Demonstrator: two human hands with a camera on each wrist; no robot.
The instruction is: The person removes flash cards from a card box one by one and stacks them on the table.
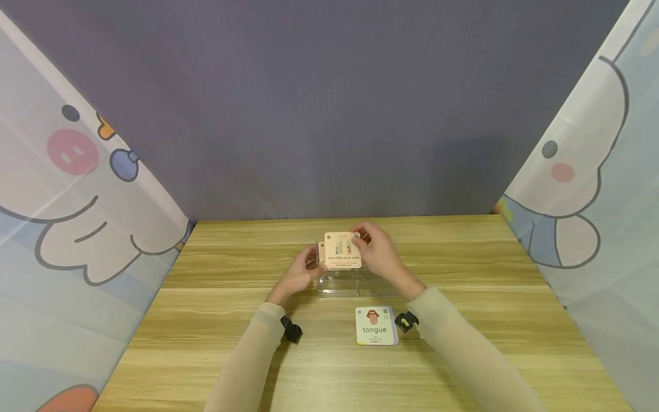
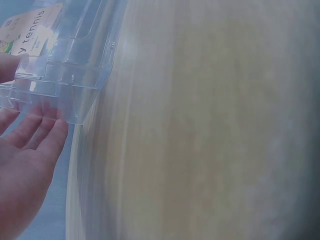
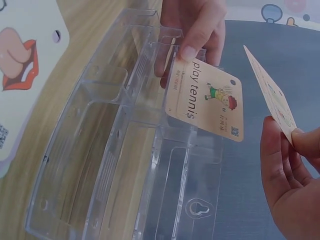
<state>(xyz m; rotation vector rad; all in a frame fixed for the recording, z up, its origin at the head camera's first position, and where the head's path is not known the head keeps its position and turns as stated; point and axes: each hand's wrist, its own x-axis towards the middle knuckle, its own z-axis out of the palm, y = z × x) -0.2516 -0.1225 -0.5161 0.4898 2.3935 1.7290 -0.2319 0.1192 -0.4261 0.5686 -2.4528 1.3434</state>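
Note:
My right hand point(image 1: 380, 249) pinches a square flash card point(image 1: 342, 250) reading "play hide-and-seek", its thumb over the card's right edge. In the right wrist view this card point(image 3: 272, 95) appears nearly edge-on, above the holder's back tier. My left hand point(image 1: 298, 273) grips the left end of a clear plastic tiered card holder point(image 1: 337, 286). Its thumb lies on the edge of a "play tennis" card point(image 3: 207, 97), which leans in the holder's back tier; the fingers are behind the plastic. From the head view, the held card covers most of the tennis card.
A small stack of cards topped by a "tongue" card point(image 1: 374, 326) lies on the wooden table point(image 1: 206, 343), in front of the holder and beside my right wrist. A grey panel point(image 1: 329, 114) rises behind the table, with cartoon-print curtains point(image 1: 62, 229) on both sides.

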